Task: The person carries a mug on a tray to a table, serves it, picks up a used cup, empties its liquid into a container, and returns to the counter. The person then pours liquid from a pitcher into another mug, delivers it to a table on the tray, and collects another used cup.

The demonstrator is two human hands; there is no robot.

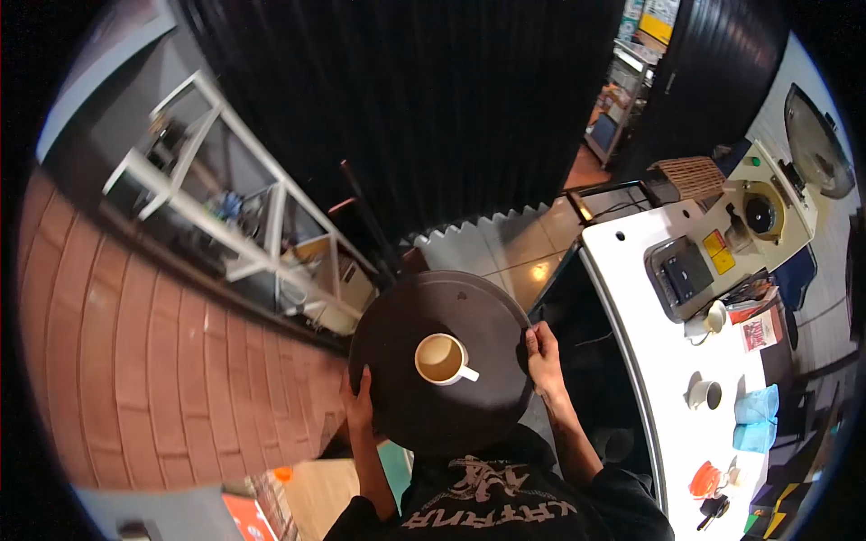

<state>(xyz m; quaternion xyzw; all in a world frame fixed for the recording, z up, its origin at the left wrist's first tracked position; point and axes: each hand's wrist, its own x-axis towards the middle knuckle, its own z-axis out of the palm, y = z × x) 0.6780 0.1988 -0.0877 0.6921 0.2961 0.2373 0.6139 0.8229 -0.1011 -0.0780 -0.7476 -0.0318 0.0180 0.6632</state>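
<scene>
A round dark tray (406, 406) is held level in front of my body. On its middle stands a white cup (442, 359), its handle pointing to the lower right; the inside looks pale brown. My left hand (360, 401) grips the tray's left rim, thumb on top. At the right rim, my right hand (543, 359) holds the tray with the thumb side on top and the other fingers mostly hidden beneath.
A white counter (636, 347) on the right bears a grinder (758, 216), a black scale (681, 273), a small cup (705, 394), blue containers (756, 419) and a red dripper (704, 480). White-framed shelving (275, 221) and a brick wall (180, 388) stand left; a dark corrugated partition (406, 108) is ahead.
</scene>
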